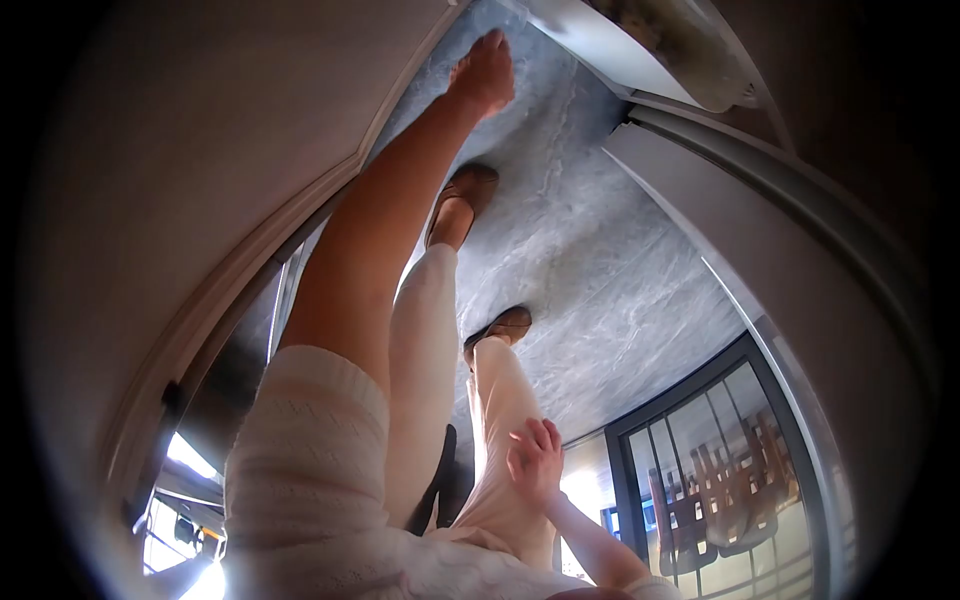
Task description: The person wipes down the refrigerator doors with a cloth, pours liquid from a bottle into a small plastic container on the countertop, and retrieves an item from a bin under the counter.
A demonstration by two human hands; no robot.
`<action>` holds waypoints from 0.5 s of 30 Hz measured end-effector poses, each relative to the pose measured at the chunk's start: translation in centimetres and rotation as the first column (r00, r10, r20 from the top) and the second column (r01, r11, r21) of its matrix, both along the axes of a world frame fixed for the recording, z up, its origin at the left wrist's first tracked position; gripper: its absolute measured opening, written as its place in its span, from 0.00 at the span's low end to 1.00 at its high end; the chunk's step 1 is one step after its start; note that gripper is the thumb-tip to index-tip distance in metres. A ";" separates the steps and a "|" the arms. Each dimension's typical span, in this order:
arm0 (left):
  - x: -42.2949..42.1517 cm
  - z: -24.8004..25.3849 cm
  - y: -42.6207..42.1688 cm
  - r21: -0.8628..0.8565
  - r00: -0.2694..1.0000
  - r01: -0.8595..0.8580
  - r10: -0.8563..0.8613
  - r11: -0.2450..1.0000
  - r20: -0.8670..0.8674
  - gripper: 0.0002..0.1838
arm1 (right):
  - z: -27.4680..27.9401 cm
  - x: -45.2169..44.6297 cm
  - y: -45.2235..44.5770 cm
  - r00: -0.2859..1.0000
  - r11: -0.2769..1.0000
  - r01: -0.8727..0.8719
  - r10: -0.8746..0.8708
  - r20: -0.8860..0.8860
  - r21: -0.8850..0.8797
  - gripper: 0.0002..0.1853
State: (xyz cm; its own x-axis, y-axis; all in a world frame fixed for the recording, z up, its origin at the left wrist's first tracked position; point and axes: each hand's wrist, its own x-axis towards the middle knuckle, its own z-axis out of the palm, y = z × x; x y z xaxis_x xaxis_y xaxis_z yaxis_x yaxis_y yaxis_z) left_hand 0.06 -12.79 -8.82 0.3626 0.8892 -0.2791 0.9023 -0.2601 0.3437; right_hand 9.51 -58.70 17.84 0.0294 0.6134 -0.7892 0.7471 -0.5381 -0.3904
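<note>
My left hand (485, 75) reaches far forward over the grey floor, close to the pale edge on the left. Its fingers look curled in, and I see nothing in them. The sleeve (310, 440) of that arm is pushed up past the elbow. My right hand (537, 465) hangs beside my light trousers (510, 395). Its fingers are bent but spread apart, with nothing visible between them. Below me are my two brown shoes (478, 185), one ahead of the other.
Grey marbled floor (590, 270) runs between a pale wall or door (210, 130) and white panels (740, 210). A white object with a clear, rounded part (690, 50) juts in at the top right. A dark-framed glass door (625, 470) shows wooden chair-like shapes (715, 500).
</note>
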 end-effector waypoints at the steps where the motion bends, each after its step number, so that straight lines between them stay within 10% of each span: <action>1: -0.8 0.9 -1.4 -0.007 1.000 -0.009 0.009 1.000 0.001 0.20 | 0.1 0.1 -0.2 1.000 1.000 -0.016 0.016 0.003 0.017 0.15; 5: -3.3 7.0 -8.2 -0.101 0.956 -0.159 0.179 0.982 0.232 0.20 | 0.7 0.4 0.1 0.999 0.997 -0.045 0.047 -0.025 0.067 0.14; 10: -7.8 16.6 -21.0 0.108 0.992 0.024 -0.037 0.994 0.124 0.27 | 0.1 0.7 -1.5 0.989 0.980 -0.140 0.145 -0.029 0.142 0.15; 15: -11.5 35.1 -32.3 -0.184 0.751 -0.295 0.346 0.938 0.562 0.26 | -0.8 2.5 -1.5 0.994 0.996 -0.061 0.055 -0.089 -0.069 0.25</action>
State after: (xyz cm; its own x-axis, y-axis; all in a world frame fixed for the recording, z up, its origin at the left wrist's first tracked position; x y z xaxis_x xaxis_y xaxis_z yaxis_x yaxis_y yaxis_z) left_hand -11.40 -45.09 26.29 0.1753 0.9670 -0.1847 0.5511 0.0590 0.8323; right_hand 12.02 -60.24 17.07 -0.0757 0.5542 -0.8289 0.7427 -0.5234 -0.4178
